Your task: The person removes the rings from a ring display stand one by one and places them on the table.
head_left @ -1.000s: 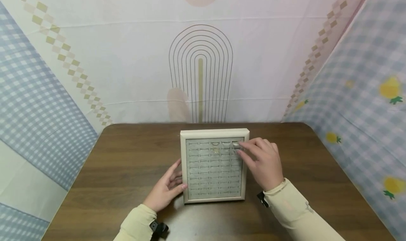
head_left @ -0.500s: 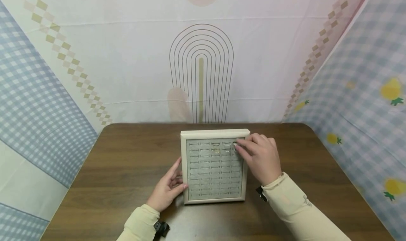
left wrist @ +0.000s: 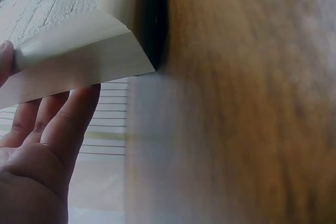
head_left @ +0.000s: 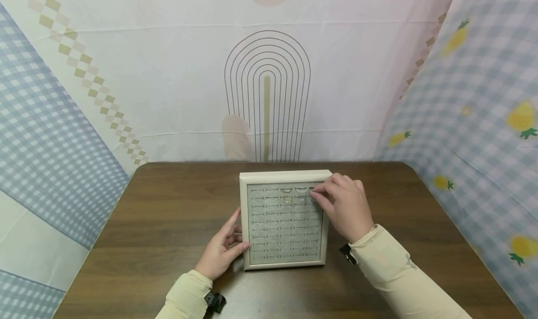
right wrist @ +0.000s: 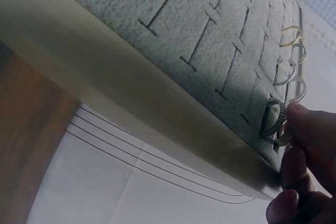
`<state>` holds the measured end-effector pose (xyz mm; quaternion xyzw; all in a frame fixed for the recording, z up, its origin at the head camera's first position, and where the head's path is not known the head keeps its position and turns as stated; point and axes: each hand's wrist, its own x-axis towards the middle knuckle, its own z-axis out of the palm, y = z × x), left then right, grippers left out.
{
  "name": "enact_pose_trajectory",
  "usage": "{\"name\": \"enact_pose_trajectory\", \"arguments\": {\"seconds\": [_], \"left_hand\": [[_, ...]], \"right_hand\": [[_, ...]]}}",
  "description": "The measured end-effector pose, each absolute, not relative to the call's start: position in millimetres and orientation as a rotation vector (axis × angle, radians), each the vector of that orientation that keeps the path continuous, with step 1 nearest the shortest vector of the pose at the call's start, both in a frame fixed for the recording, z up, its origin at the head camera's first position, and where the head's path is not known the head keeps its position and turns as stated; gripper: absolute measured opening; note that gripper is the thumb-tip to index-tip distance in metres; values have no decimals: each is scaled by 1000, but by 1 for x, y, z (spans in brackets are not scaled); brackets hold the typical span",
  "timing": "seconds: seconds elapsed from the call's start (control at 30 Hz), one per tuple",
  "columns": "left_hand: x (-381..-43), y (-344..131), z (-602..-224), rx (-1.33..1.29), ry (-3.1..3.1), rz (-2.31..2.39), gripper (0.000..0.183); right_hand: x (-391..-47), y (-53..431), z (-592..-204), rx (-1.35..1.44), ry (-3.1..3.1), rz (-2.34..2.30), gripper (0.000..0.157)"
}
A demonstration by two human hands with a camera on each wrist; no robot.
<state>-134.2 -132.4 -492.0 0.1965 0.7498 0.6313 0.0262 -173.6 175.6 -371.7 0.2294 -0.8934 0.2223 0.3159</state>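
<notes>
A ring display board [head_left: 285, 225], grey-green velvet with rows of slits in a cream frame, stands tilted back on the table. My left hand [head_left: 220, 254] grips its left edge, thumb at the front and fingers [left wrist: 71, 109] behind. At the top right corner my right hand [head_left: 346, 207] pinches a ring [right wrist: 283, 139] between thumb and fingertips, right at the slit; the fingertips cover part of it. Just below sits a dark textured ring [right wrist: 274, 119]. Silver-coloured rings and a gold-coloured ring [right wrist: 291, 35] sit in the upper slits to the left.
The brown wooden table [head_left: 176, 188] spreads around the board. Behind it hangs a white patterned cloth [head_left: 180, 76], with blue checked cloths [head_left: 496, 169] at both sides. Black camera straps [head_left: 215, 302] sit on both wrists.
My right hand has moved slightly left and up, its fingertips closing in on the top right slit with the ring. My left hand keeps its grip on the display board.
</notes>
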Motion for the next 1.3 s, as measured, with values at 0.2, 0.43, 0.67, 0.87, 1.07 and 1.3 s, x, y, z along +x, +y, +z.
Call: {"name": "enact_pose_trajectory", "arguments": {"seconds": [0.2,0.43,0.67,0.87,1.07,1.3], "left_hand": [[-135,-132,-492,621,2323,1962,88],[-133,-131,-493,586,2344,1949,90],[-133,-132,-492,589,2343,1950,89],[-133,-132,-491,568,2352,1928,89],[-133,-132,-494,604,2336,1946,89],[-135,-132,-494,618,2352,1949,87]], "right_hand": [[-173,175,-368,603,-2393,639,10],[-172,177,-366,564,-2484,761,10],[-172,179,-364,576,-2490,815,10],[-172,181,-364,574,-2501,837,11],[-172,183,-363,581,-2477,885,13],[-169,187,-363,587,-2428,921,13]]}}
